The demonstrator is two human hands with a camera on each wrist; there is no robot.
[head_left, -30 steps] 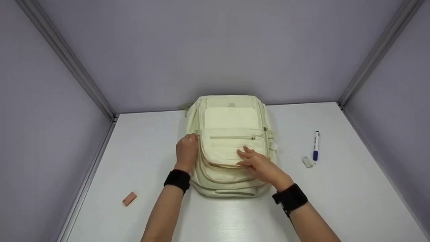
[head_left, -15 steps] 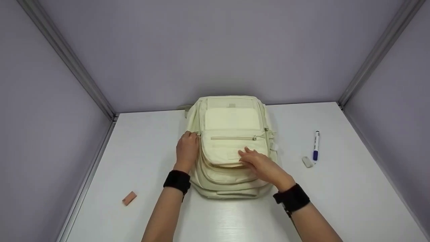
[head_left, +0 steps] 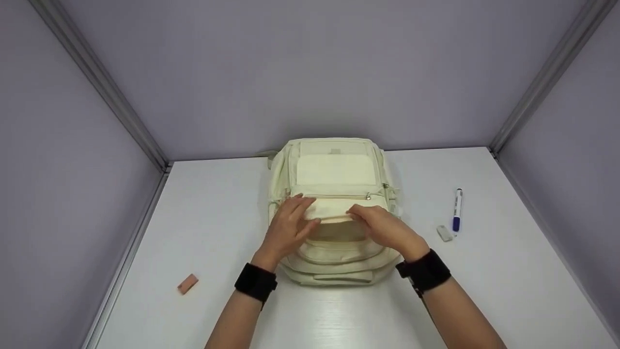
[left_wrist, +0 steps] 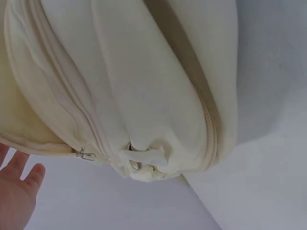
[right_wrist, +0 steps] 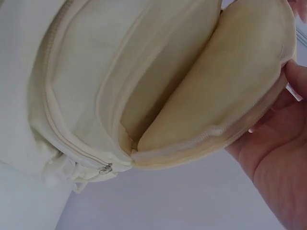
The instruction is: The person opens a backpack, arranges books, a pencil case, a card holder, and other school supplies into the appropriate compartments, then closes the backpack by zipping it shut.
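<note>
A cream backpack (head_left: 335, 169) lies on the white table with its front pocket unzipped. The pocket's flap (head_left: 334, 209) is lifted, and its pale yellow lining (right_wrist: 225, 81) shows in the right wrist view. My right hand (head_left: 387, 229) pinches the flap's edge, thumb on the lining side and fingers behind. On the flap's left side, my left hand (head_left: 289, 229) has its fingers spread against the outer cloth, near a zipper pull (left_wrist: 84, 154). Part of the left hand (left_wrist: 18, 194) is cut off in its wrist view. The bottom of the pocket is hidden from the head camera.
To the right of the backpack lie a blue-and-white marker (head_left: 457, 211) and a small whitish eraser-like block (head_left: 443, 233). A small orange-pink block (head_left: 188, 284) lies at the left on the white table (head_left: 213, 194). Grey walls (head_left: 334, 72) enclose the back and sides.
My left hand has left the zipper at the backpack's left edge and moved right onto the flap. The right hand now grips the flap, which has risen and opened the pocket wider.
</note>
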